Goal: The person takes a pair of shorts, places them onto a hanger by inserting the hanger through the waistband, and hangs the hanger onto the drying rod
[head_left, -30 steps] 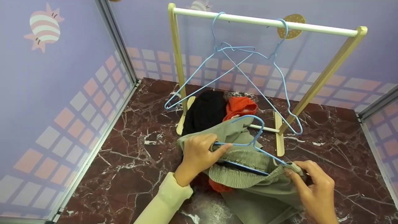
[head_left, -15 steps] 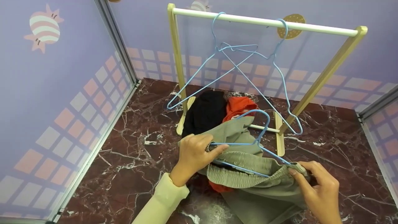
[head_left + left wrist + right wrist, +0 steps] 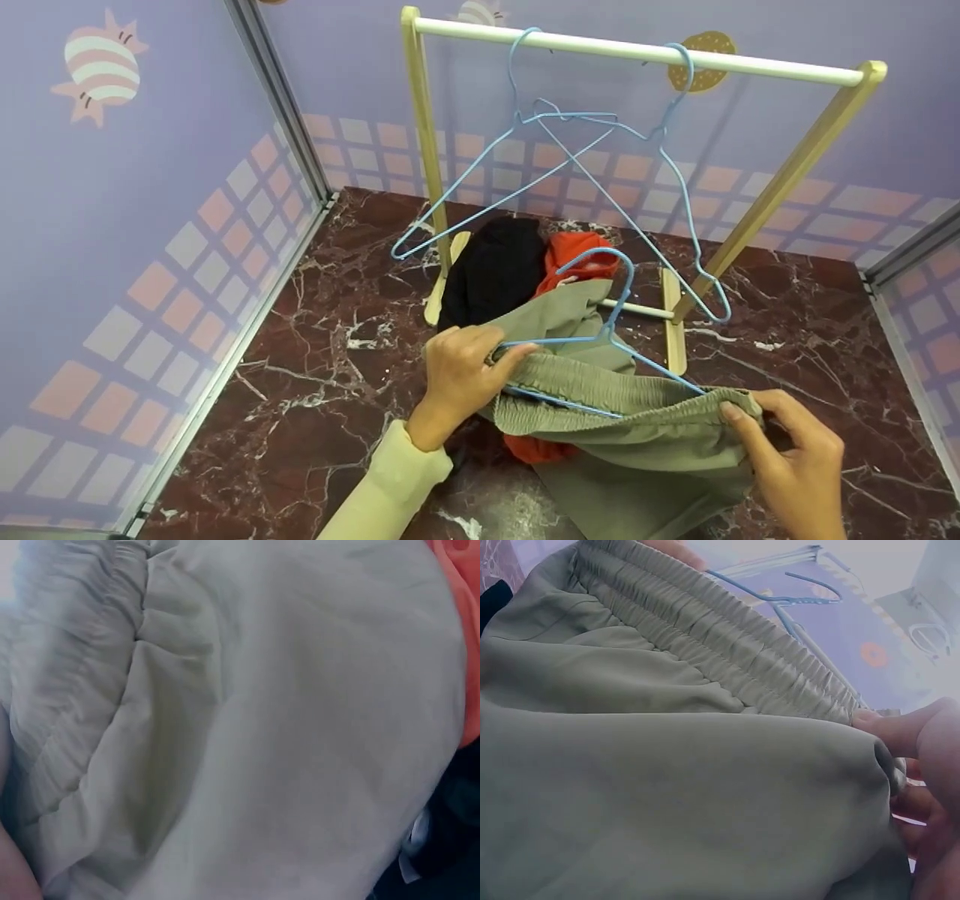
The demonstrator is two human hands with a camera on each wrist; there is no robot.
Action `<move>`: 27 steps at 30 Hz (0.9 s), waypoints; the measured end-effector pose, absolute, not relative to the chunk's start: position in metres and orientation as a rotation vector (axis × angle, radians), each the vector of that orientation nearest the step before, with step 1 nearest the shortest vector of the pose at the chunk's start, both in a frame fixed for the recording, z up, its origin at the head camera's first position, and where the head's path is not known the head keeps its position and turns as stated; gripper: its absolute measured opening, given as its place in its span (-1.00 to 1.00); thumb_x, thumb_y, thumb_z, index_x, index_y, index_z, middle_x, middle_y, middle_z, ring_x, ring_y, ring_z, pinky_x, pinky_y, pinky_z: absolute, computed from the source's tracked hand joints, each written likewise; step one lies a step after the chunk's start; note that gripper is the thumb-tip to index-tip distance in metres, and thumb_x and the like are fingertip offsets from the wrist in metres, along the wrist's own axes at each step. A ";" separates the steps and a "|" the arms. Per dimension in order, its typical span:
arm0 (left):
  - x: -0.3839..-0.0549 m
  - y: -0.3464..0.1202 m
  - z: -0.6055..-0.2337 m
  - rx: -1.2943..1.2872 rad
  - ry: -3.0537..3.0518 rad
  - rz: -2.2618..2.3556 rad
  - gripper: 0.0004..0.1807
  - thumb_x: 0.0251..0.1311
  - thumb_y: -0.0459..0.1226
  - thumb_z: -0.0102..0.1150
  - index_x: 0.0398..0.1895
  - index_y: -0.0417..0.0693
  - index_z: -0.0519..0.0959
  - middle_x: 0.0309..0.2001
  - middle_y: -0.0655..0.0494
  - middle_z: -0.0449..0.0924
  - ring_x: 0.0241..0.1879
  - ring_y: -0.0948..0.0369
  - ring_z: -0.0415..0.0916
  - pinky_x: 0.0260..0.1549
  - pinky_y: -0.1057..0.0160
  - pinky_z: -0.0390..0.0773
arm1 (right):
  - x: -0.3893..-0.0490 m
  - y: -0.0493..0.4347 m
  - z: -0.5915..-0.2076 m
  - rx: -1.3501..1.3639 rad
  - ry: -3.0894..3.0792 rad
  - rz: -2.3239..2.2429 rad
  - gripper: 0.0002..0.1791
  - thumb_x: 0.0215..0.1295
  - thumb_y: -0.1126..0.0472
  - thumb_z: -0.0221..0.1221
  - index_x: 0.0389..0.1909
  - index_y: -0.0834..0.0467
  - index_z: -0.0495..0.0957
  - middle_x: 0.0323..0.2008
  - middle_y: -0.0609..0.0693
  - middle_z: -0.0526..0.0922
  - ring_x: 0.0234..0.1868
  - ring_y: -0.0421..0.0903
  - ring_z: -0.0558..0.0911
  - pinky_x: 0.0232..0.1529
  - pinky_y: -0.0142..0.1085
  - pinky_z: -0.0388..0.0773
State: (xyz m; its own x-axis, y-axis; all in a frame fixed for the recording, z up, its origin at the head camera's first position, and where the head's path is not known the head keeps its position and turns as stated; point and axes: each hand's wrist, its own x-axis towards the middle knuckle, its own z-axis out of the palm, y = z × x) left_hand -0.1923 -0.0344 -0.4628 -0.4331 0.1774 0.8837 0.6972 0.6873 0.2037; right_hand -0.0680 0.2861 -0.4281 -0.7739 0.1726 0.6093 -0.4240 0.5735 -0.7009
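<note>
Olive-green pants with a gathered elastic waistband hang between both hands. A blue wire hanger sits in the open waist, its hook pointing up. At the left end, my left hand grips the waistband together with the hanger's arm, thumb along the wire. My right hand pinches the waistband's right end between thumb and fingers; the hanger's right tip is hidden in the cloth. The right wrist view shows the stretched waistband and my thumb on it. Pants fabric fills most of the left wrist view.
A wooden rack with a white rail stands behind, carrying blue hangers. Black clothing and an orange-red garment lie at its base on the dark marbled surface. Patterned panels enclose the sides.
My right hand has moved right, pulling the waistband wider and flatter. My left hand has shifted slightly left. The hanger's hook now stands higher in the head view.
</note>
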 end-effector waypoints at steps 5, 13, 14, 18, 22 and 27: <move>-0.192 -0.036 -0.462 -0.672 -1.992 -0.751 -0.37 0.15 0.21 0.17 -0.81 0.07 0.20 -0.79 0.24 0.03 -0.76 0.33 -0.15 -0.71 0.38 -0.14 | -0.066 0.291 -0.428 0.149 -2.160 1.213 -0.81 0.02 0.66 0.24 -0.37 0.38 0.62 -0.37 -0.10 0.68 -0.41 -0.34 0.62 -0.34 -0.63 0.49; -0.193 -0.040 -0.462 -0.656 -2.021 -0.795 -0.39 0.20 0.22 0.11 -0.81 0.06 0.25 -0.78 0.23 0.06 -0.77 0.33 -0.12 -0.70 0.40 -0.14 | -0.061 0.304 -0.428 0.099 -2.141 1.225 -0.86 0.04 0.66 0.22 -0.41 0.43 0.56 -0.41 -0.15 0.64 -0.43 -0.35 0.60 -0.43 -0.63 0.47; -0.193 -0.040 -0.462 -0.661 -2.022 -0.796 -0.39 0.19 0.21 0.12 -0.80 0.07 0.25 -0.78 0.24 0.06 -0.76 0.33 -0.12 -0.69 0.40 -0.14 | -0.060 0.305 -0.428 0.096 -2.152 1.222 -0.86 0.04 0.66 0.22 -0.41 0.43 0.56 -0.41 -0.17 0.64 -0.43 -0.35 0.59 -0.44 -0.63 0.47; -0.193 -0.042 -0.461 -0.674 -2.026 -0.804 -0.40 0.17 0.20 0.16 -0.80 0.07 0.24 -0.77 0.25 0.05 -0.75 0.35 -0.12 -0.68 0.41 -0.14 | -0.056 0.308 -0.428 0.033 -2.195 1.236 -0.89 0.09 0.65 0.19 -0.39 0.44 0.54 -0.45 -0.16 0.61 -0.57 -0.34 0.52 -0.59 -0.54 0.42; -0.192 -0.042 -0.459 -0.672 -2.039 -0.804 -0.40 0.17 0.21 0.14 -0.80 0.07 0.26 -0.78 0.25 0.07 -0.76 0.35 -0.10 -0.69 0.41 -0.12 | -0.054 0.311 -0.428 -0.063 -2.256 1.228 -0.90 0.13 0.61 0.19 -0.35 0.43 0.56 -0.48 -0.18 0.60 -0.66 -0.32 0.45 -0.70 -0.46 0.36; -0.191 -0.040 -0.457 -0.665 -2.049 -0.781 -0.41 0.16 0.23 0.15 -0.80 0.08 0.29 -0.78 0.26 0.09 -0.76 0.34 -0.08 -0.70 0.40 -0.12 | -0.053 0.315 -0.428 -0.031 -2.322 1.200 -0.83 0.11 0.60 0.22 -0.26 0.40 0.59 -0.44 -0.23 0.63 -0.61 -0.33 0.50 -0.62 -0.51 0.42</move>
